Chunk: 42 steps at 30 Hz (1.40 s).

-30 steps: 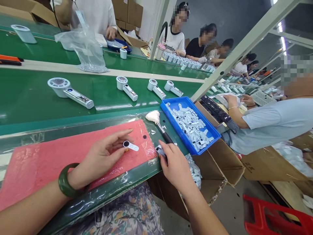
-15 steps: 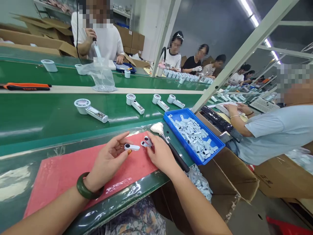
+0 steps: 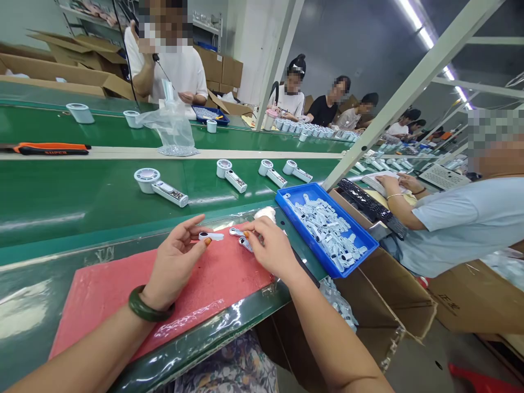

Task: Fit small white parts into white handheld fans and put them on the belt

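My left hand (image 3: 178,256), with a dark green bangle on its wrist, pinches a small pale blue plastic piece (image 3: 213,237) between thumb and fingers. The piece has a round end with a black disc and a flat tongue pointing right. Facing it, my right hand (image 3: 272,248) is closed on small pale blue plastic pieces; two stick out from its fingertips, an upper piece (image 3: 236,232) and a lower piece (image 3: 244,243) with a dark disc. Both hands are just above a red mat (image 3: 114,295). How the right fingers grip each piece is partly hidden.
A blue tray (image 3: 358,265) full of similar pieces stands right of my hands, near a dark-handled tool (image 3: 305,267) and white wad (image 3: 266,213). Handheld fans (image 3: 170,193) lie on the green belt (image 3: 61,191). Open cartons (image 3: 380,295) and a co-worker (image 3: 458,218) are right.
My left hand has drawn slightly left with its piece, away from the right hand. The pieces in my right fingers have shifted. Across the belt, a co-worker's hand with a tool has risen.
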### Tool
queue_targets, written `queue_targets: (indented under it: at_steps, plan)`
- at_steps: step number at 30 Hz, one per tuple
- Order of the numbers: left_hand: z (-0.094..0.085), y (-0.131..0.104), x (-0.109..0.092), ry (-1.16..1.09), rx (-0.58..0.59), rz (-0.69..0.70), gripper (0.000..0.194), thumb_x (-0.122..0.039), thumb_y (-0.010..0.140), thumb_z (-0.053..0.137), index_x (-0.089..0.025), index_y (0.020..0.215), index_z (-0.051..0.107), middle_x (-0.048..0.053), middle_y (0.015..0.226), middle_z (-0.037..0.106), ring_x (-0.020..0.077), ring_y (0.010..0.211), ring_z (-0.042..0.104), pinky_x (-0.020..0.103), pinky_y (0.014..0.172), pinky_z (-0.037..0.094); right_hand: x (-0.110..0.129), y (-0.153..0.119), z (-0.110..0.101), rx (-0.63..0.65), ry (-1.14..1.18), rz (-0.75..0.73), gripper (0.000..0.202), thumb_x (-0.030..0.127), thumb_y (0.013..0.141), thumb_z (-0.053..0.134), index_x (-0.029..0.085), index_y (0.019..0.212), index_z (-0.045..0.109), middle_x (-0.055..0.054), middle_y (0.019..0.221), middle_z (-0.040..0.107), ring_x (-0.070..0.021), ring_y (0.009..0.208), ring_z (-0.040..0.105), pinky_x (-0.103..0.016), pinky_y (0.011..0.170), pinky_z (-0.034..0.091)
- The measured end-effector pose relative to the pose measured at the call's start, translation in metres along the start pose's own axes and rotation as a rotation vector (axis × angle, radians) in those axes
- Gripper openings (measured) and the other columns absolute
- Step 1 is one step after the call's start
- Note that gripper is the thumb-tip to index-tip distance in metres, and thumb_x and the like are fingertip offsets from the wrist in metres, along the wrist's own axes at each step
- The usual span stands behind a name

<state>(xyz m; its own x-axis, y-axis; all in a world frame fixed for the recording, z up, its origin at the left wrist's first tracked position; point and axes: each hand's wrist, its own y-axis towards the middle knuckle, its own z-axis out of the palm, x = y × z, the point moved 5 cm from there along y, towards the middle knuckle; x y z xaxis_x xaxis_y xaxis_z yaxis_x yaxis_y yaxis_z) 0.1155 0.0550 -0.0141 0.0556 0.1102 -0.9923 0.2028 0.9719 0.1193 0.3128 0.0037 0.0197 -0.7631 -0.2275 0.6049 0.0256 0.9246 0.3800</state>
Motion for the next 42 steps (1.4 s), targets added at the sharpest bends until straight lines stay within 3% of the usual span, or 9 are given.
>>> queue_targets:
  at_steps: [5, 12, 18, 24, 29, 33, 37, 40, 42]
  plan:
    - [0.004, -0.001, -0.001, 0.03, 0.028, -0.02, 0.064, -0.047, 0.075, 0.074, -0.018, 0.13, 0.057, 0.008, 0.105, 0.068, 0.0191, 0.095, 0.063, 0.033, 0.09, 0.053, 0.005, -0.034, 0.006, -0.041, -0.333, -0.219, 0.025, 0.013, 0.093, 0.057, 0.024, 0.109, 0.073, -0.01, 0.141, 0.054, -0.0283, 0.13, 0.047, -0.05, 0.11, 0.042]
    - [0.008, -0.001, -0.001, 0.048, 0.03, -0.021, 0.063, -0.049, 0.075, 0.074, -0.019, 0.127, 0.059, 0.007, 0.106, 0.068, 0.0196, 0.096, 0.063, 0.035, 0.093, 0.053, -0.014, -0.04, 0.017, -0.007, -0.469, -0.211, 0.016, 0.019, 0.093, 0.066, 0.027, 0.103, 0.076, -0.009, 0.139, 0.059, -0.031, 0.134, 0.045, -0.053, 0.108, 0.043]
    - [0.01, -0.002, -0.001, 0.047, 0.056, -0.034, 0.064, -0.049, 0.075, 0.072, -0.017, 0.128, 0.057, 0.008, 0.105, 0.068, 0.0201, 0.097, 0.062, 0.036, 0.095, 0.051, -0.017, -0.028, 0.023, -0.023, -0.412, -0.168, 0.007, 0.019, 0.089, 0.072, 0.024, 0.091, 0.076, -0.007, 0.132, 0.065, -0.0317, 0.131, 0.049, -0.054, 0.107, 0.044]
    - [0.009, -0.002, 0.002, 0.054, 0.053, -0.044, 0.065, -0.049, 0.074, 0.073, -0.017, 0.129, 0.057, 0.008, 0.107, 0.067, 0.0199, 0.098, 0.061, 0.036, 0.096, 0.05, 0.0, -0.034, 0.014, -0.043, -0.313, -0.23, 0.012, 0.016, 0.092, 0.06, 0.021, 0.088, 0.07, -0.009, 0.139, 0.06, -0.0288, 0.137, 0.044, -0.052, 0.111, 0.039]
    - [0.01, -0.002, 0.001, 0.043, 0.078, -0.015, 0.063, -0.048, 0.076, 0.072, -0.017, 0.128, 0.057, 0.008, 0.105, 0.067, 0.0197, 0.095, 0.062, 0.036, 0.093, 0.05, 0.024, -0.082, -0.014, 0.183, 0.059, -0.262, 0.009, 0.022, 0.091, 0.067, 0.024, 0.082, 0.066, -0.003, 0.137, 0.061, -0.0245, 0.133, 0.049, -0.045, 0.112, 0.039]
    - [0.012, -0.002, 0.001, 0.018, 0.099, -0.022, 0.061, -0.047, 0.075, 0.071, -0.017, 0.127, 0.058, 0.007, 0.102, 0.068, 0.0203, 0.095, 0.063, 0.034, 0.086, 0.052, 0.023, -0.107, -0.021, 0.325, 0.218, -0.106, 0.009, 0.02, 0.094, 0.064, 0.026, 0.09, 0.069, -0.003, 0.146, 0.053, -0.023, 0.132, 0.052, -0.041, 0.107, 0.045]
    - [0.012, 0.0, 0.001, -0.033, 0.092, 0.018, 0.06, -0.044, 0.074, 0.072, -0.016, 0.126, 0.058, 0.007, 0.101, 0.068, 0.0193, 0.094, 0.064, 0.032, 0.085, 0.053, 0.02, -0.09, -0.009, 0.244, 0.336, -0.019, 0.037, 0.012, 0.096, 0.048, 0.031, 0.123, 0.064, -0.006, 0.141, 0.053, -0.0172, 0.118, 0.06, -0.034, 0.099, 0.05]
    - [0.01, 0.003, -0.004, -0.069, 0.107, 0.075, 0.058, -0.04, 0.076, 0.072, -0.017, 0.127, 0.056, 0.007, 0.101, 0.069, 0.0188, 0.094, 0.064, 0.033, 0.088, 0.054, 0.016, -0.054, 0.008, 0.117, 0.394, 0.061, 0.047, 0.021, 0.092, 0.055, 0.028, 0.139, 0.053, -0.008, 0.13, 0.06, -0.0162, 0.095, 0.065, -0.033, 0.09, 0.053]
    - [0.008, 0.005, -0.009, -0.08, 0.126, 0.107, 0.059, -0.037, 0.077, 0.071, -0.017, 0.131, 0.054, 0.007, 0.102, 0.068, 0.0186, 0.096, 0.064, 0.034, 0.091, 0.054, 0.016, -0.025, 0.023, 0.088, 0.378, 0.086, 0.052, 0.027, 0.09, 0.056, 0.024, 0.142, 0.05, -0.01, 0.13, 0.061, -0.0187, 0.095, 0.065, -0.036, 0.089, 0.052]
